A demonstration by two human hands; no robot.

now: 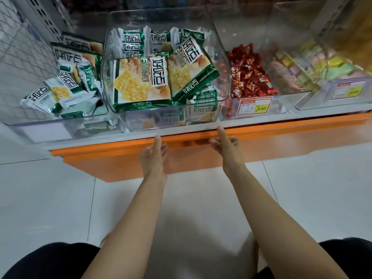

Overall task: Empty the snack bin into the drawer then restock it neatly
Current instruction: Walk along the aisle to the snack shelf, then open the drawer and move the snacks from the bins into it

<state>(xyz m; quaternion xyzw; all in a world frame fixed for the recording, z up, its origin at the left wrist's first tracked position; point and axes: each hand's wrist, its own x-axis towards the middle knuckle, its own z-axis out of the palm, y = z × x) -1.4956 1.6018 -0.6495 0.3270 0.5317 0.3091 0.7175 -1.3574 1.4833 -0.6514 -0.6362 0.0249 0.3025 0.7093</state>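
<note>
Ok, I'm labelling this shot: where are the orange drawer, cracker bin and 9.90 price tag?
orange drawer (104, 160): head view, bare front panel.
cracker bin (220, 59): head view, clear right wall.
9.90 price tag (254, 106): head view, its middle.

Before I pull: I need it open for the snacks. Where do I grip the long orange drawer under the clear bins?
Take the long orange drawer by the top lip of its front, coming from the front and hooking under it. Its face is flat, so the lip looks the likeliest purchase; the left hand and right hand sit there, flanking a dark recess.
</note>
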